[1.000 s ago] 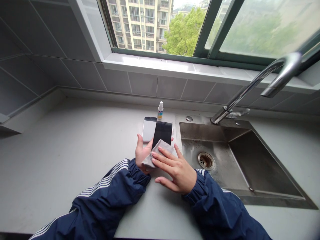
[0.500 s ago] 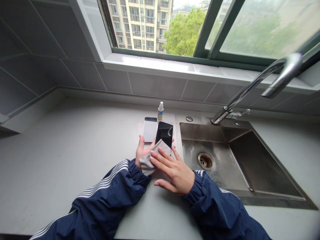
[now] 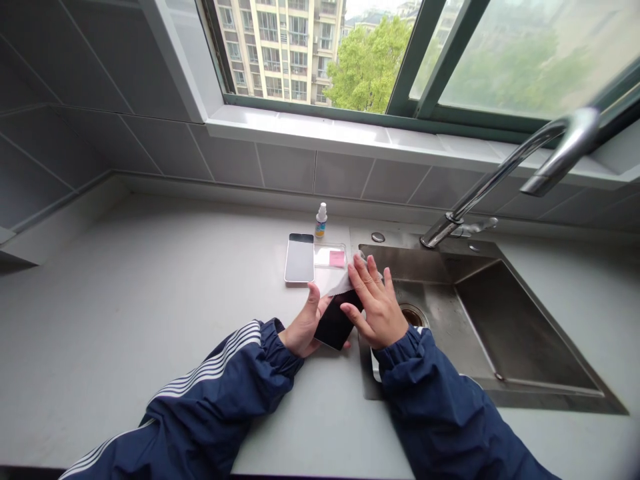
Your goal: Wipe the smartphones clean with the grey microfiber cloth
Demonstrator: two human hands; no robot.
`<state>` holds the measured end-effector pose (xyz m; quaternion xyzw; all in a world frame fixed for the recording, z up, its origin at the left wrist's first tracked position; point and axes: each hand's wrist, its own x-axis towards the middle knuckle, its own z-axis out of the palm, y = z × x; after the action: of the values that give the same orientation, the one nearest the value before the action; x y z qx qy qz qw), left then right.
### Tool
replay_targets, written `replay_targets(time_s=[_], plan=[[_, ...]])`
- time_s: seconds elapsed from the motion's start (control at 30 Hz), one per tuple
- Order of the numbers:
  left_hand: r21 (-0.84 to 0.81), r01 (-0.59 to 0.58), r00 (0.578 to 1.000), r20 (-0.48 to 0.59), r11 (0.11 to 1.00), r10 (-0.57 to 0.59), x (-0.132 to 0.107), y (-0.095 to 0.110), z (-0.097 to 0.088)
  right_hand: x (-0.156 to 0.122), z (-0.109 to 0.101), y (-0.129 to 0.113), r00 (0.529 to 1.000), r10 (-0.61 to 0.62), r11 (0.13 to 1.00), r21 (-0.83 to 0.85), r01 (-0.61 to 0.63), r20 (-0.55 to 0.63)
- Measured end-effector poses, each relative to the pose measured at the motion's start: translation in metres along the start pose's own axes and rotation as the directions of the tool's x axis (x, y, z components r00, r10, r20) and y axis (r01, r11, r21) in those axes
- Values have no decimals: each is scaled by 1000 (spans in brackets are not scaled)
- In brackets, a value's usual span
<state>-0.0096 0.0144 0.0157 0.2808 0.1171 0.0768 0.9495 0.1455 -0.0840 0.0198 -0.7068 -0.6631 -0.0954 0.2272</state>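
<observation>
My left hand [image 3: 303,327] is closed on a black smartphone [image 3: 336,325], thumb along its left side and fingertips showing at its right edge. The phone lies tilted, its dark face up. Over its upper end is a thin grey cloth [image 3: 341,287], held against the glass by my right hand [image 3: 377,308], whose fingers are long and slightly apart over it. Most of the cloth is hidden under those fingers. Just beyond, a second phone [image 3: 300,259] with a pale face lies on the counter beside a clear case [image 3: 324,255] with a pink square in it.
A small white spray bottle [image 3: 321,221] stands upright behind the clear case. To the right is a steel sink [image 3: 480,393] with a curved chrome faucet [image 3: 480,187]. The pale counter [image 3: 150,280] stretches left under a tiled wall and window.
My right hand has moved up and right with the cloth, from the phone's lower end to its upper end. The phone has come nearer to me, uncovering the clear case.
</observation>
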Motion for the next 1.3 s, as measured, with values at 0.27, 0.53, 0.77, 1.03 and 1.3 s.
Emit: replay_targets(time_s=[0.27, 0.53, 0.77, 1.03, 1.3], plan=[[-282, -106, 990, -118, 953, 75, -1, 10, 7, -6, 1, -34, 953, -247, 967, 115, 229, 178], [-370, -49, 995, -95, 928, 15, -5, 24, 3, -10, 4, -43, 914, -364, 925, 188, 331, 180], [-161, -49, 992, -119, 986, 30, 0, 15, 1, -5, 3, -20, 985, -109, 994, 18, 108, 130], [127, -12, 999, -30, 992, 16, 2, 1, -6, -2, 2, -11, 1000, 20, 1000, 11, -20, 1], [-218, -124, 970, -233, 968, 72, -2, 16, 8, -9, 3, -44, 962, -231, 970, 109, 216, 146]])
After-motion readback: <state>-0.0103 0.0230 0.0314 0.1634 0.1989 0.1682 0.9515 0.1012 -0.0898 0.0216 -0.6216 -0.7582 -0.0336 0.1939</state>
